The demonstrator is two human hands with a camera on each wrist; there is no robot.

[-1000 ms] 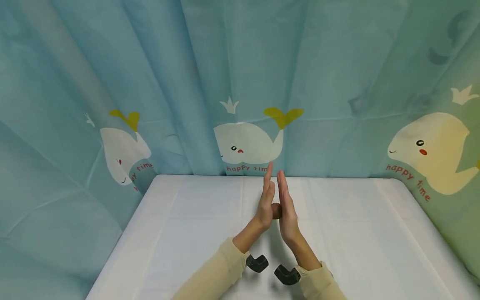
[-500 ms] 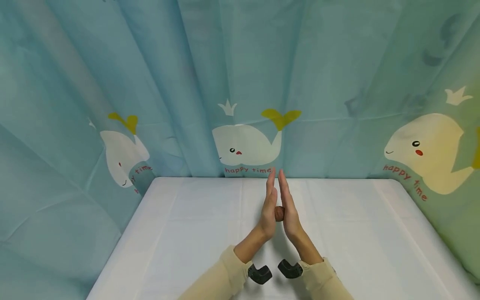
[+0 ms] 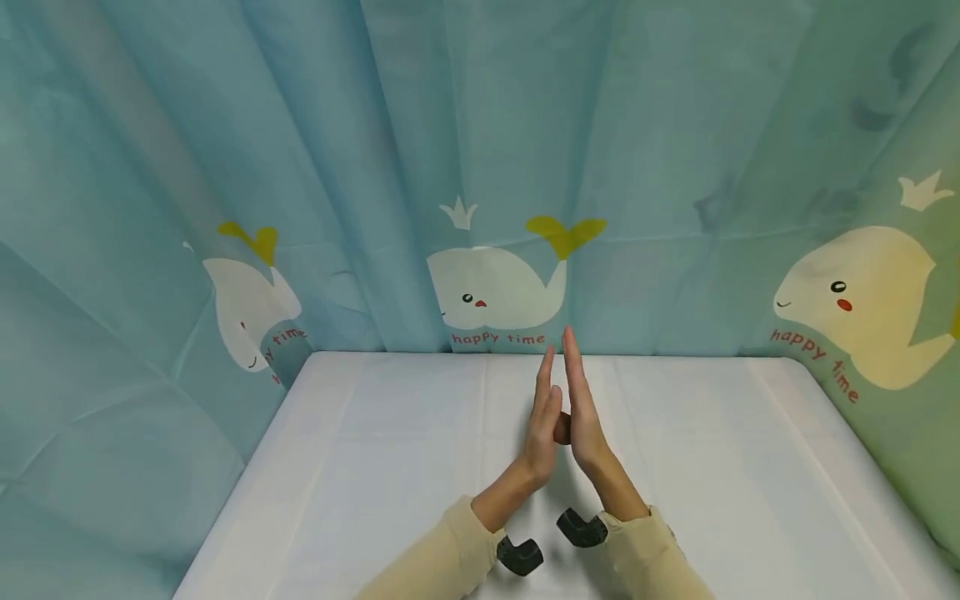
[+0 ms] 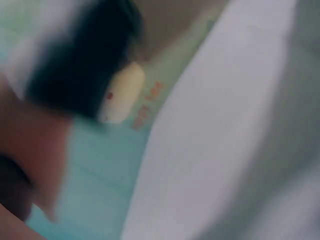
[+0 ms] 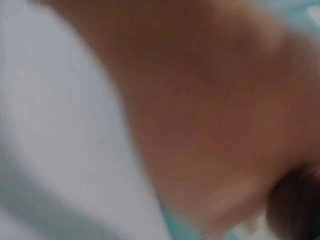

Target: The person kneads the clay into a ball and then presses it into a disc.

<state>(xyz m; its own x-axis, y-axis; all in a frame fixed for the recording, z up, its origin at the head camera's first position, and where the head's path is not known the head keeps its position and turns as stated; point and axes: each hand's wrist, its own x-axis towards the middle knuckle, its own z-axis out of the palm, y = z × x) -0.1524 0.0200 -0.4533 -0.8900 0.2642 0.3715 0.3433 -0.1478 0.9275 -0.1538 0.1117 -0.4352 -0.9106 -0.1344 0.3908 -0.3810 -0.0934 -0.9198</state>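
A round brown walnut (image 3: pixel 562 428) is held between two upright palms in the head view, above the middle of the table. My left hand (image 3: pixel 540 440) presses it from the left with straight fingers. From the other side my right hand (image 3: pixel 586 421) presses with its fingers also straight, its tips reaching farther forward than the left ones. Both palms partly cover the walnut. In the right wrist view the walnut (image 5: pixel 294 207) appears dark at the lower right, against the blurred palm. The left wrist view is blurred too, with a dark round shape at its left edge.
Below the hands is a white-covered table (image 3: pixel 390 467). A blue-green curtain (image 3: pixel 675 167) with whale prints hangs behind it and around both sides. Dark wrist cameras (image 3: pixel 520 556) sit at the beige sleeves (image 3: pixel 442 554).
My right hand has slid forward while my left has slid back, so the right fingertips now lead. The walnut stays between the palms and has shifted slightly right.
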